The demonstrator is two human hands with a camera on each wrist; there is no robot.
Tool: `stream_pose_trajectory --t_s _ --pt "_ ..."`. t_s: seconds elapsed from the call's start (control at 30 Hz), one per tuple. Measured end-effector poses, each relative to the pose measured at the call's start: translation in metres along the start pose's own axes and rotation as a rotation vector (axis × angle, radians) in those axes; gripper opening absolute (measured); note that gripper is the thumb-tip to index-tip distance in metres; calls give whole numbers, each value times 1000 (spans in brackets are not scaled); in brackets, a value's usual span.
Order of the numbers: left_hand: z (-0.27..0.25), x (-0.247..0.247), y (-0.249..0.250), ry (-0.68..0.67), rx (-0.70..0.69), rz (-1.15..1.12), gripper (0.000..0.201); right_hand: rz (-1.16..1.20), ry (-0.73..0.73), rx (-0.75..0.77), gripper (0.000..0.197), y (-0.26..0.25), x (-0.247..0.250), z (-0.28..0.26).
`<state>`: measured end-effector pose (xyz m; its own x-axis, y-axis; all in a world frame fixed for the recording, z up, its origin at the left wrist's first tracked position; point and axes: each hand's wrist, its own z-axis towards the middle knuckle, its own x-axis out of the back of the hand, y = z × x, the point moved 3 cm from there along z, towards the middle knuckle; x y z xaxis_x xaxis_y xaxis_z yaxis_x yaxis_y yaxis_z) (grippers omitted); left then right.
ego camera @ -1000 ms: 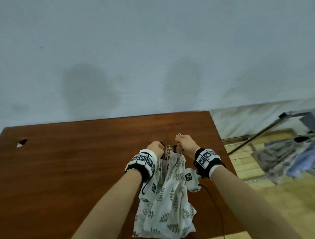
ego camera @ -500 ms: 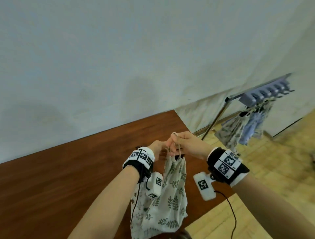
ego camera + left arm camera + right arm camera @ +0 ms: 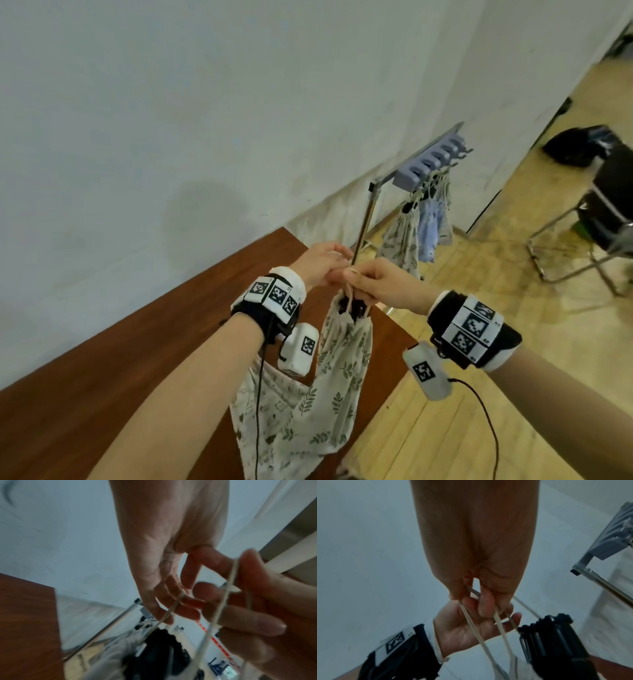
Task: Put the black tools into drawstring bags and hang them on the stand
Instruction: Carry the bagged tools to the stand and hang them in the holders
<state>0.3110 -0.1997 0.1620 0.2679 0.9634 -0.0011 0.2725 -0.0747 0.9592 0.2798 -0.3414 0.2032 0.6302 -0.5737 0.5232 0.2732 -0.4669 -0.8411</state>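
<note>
Both hands (image 3: pixel 346 274) pinching cords of leaf-print bag (image 3: pixel 329 370), black tool (image 3: pixel 556 639) apparently inside

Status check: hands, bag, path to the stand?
Left hand and right hand both pinch the drawstring. Leaf-print bag hangs off the table edge, black tool poking out. Stand ahead, nothing between.

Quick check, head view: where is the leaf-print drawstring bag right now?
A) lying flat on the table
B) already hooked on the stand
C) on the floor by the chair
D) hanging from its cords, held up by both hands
D. The leaf-print bag dangles from its cords, which the left hand and right hand pinch above its mouth, short of the stand.
</note>
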Motion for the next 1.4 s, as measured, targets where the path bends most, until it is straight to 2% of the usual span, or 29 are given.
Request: stream_pose_trajectory --t_s 0.07,0.13,0.23,0.37,0.43,0.5,0.6,0.7,0.8,1.0,1.07,1.13,1.27,1.4 --pt "2 -25 24 -173 7 -46 12 -59 43 43 50 -9 14 -8" --pt "3 -46 47 -301 68 -92 29 -82 112 59 48 -15 35 -18" --pt "10 -72 81 -433 68 21 47 -67 291 33 35 -13 76 -40" --pt "34 -113 118 -466 -13 94 48 79 528 31 12 9 125 -62" --pt "52 -138 129 -475 -48 96 44 170 636 33 16 29 149 -67" --pt "75 -162 134 -486 -56 68 30 240 693 -10 31 53 173 -72" --pt "110 -195 142 -462 -69 109 22 265 621 -84 38 85 203 -82" --pt "151 -229 149 -437 -92 174 21 258 494 -48 28 116 234 -93" --pt "195 -255 148 -350 -96 246 19 228 382 -49 31 157 273 -99" --pt "266 -308 132 -223 -60 492 19 -95 218 -169 19 242 348 -104" --pt "287 -317 125 -163 -73 503 14 -160 199 -210 29 265 366 -98" --pt "312 -323 120 -128 -85 516 12 -179 199 -244 28 288 380 -92" --pt "368 -332 110 -129 -37 533 13 -91 215 -289 23 335 410 -77" --pt "428 -331 108 -134 31 481 15 -46 177 -345 23 375 446 -41"
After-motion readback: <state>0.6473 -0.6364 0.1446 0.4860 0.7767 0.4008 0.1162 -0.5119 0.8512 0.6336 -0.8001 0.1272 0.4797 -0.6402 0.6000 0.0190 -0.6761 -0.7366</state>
